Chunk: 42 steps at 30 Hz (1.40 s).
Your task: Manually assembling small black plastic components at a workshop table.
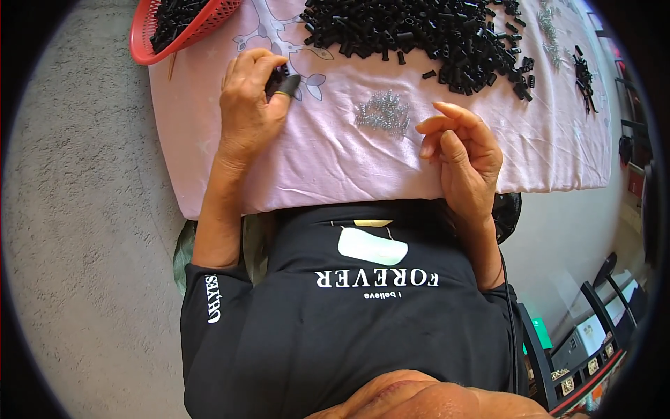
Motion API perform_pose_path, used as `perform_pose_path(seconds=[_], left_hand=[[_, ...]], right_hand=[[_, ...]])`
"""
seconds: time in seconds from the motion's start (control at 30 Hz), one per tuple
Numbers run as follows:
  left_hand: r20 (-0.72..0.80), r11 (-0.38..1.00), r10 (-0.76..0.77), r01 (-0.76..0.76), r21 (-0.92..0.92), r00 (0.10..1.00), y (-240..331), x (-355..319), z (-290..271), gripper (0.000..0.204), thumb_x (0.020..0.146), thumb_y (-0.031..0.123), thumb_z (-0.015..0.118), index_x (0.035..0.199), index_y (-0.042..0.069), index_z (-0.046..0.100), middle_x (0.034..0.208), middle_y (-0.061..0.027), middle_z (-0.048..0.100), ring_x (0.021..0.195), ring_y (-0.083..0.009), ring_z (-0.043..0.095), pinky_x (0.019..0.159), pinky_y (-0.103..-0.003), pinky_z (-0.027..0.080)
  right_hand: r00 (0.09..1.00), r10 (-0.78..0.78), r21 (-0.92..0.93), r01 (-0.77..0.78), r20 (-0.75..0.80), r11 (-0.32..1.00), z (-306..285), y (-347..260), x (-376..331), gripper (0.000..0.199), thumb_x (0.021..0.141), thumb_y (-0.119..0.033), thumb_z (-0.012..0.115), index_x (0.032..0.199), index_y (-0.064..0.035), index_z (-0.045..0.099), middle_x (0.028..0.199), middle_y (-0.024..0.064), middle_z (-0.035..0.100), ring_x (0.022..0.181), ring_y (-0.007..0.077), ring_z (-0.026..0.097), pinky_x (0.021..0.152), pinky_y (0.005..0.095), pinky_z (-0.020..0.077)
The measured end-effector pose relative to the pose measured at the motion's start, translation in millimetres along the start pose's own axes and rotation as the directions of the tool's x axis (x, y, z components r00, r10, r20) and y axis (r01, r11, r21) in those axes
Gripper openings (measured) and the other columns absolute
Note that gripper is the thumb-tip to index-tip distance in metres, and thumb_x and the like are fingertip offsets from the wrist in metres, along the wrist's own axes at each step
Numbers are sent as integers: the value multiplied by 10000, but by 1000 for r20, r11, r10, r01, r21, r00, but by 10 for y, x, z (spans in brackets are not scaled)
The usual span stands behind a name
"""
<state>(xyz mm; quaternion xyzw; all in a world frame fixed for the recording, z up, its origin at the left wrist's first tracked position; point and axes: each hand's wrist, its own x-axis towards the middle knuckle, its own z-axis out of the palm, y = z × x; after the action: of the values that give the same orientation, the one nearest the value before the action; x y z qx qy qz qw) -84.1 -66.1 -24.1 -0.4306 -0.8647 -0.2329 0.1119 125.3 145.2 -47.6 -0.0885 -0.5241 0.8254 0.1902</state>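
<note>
My left hand (246, 112) rests on the pink cloth (328, 171), shut on a few small black plastic pieces (278, 74). A black cap covers its thumb tip. My right hand (462, 150) hovers just right of a small heap of tiny metal springs (382, 112). Its fingers are bent and slightly apart, and I see nothing between them. A large pile of black plastic tubes (419, 31) lies across the far middle of the cloth.
A red mesh basket (183, 28) with black pieces overhangs the table's far left corner, a thin wooden stick (171, 66) beside it. More springs (548, 28) and black parts (583, 73) lie at far right. Grey floor lies left; dark racks (579, 349) stand lower right.
</note>
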Motion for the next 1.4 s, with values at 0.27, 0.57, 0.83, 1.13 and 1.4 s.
perform_pose_path(seconds=[0.27, 0.57, 0.83, 1.13, 1.4], left_hand=[[0, 995, -77, 77, 66, 997, -148, -116, -105, 327, 723, 20, 681, 1047, 46, 647, 1045, -112, 621, 981, -322, 587, 898, -410, 459], [-81, 995, 83, -87, -46, 993, 209, 371, 193, 323, 699, -47, 643, 1006, 50, 671, 993, -99, 634, 961, -314, 589, 855, -395, 467], [-39, 993, 74, -77, -93, 997, 217, 385, 313, 250, 701, 17, 663, 940, 89, 660, 930, -62, 626, 934, -280, 592, 846, -408, 432], [74, 896, 82, -41, -442, 994, 688, 235, 198, 191, 750, 1, 682, 924, 66, 638, 870, -71, 633, 852, -273, 620, 805, -399, 433], [-11, 867, 235, -214, -449, 972, 1082, 115, 241, 261, 682, -62, 685, 917, 47, 654, 901, -88, 671, 854, -271, 642, 821, -355, 455]], right_hand=[[1000, 10, -22, -10, -24, 1000, 26, -4, -5, 261, 992, -14, 527, 1245, 22, 578, 1004, 123, 685, 775, 107, 630, 704, 224, 504], [998, 29, -141, -35, -47, 989, 86, -22, -9, 257, 986, -13, 548, 1239, 18, 579, 1025, 112, 680, 810, 101, 625, 733, 231, 508], [998, 41, -153, -48, -47, 987, 89, -36, -6, 259, 982, -15, 566, 1239, 17, 577, 1034, 102, 680, 819, 96, 627, 738, 227, 508], [996, 43, -179, -57, -79, 982, 165, -36, 20, 270, 957, 16, 598, 1226, 33, 582, 1029, 87, 676, 844, 96, 640, 736, 218, 519], [997, 23, -158, -35, -78, 987, 159, -28, 5, 249, 954, 18, 604, 1200, 49, 588, 1040, 87, 672, 877, 113, 656, 784, 228, 542]])
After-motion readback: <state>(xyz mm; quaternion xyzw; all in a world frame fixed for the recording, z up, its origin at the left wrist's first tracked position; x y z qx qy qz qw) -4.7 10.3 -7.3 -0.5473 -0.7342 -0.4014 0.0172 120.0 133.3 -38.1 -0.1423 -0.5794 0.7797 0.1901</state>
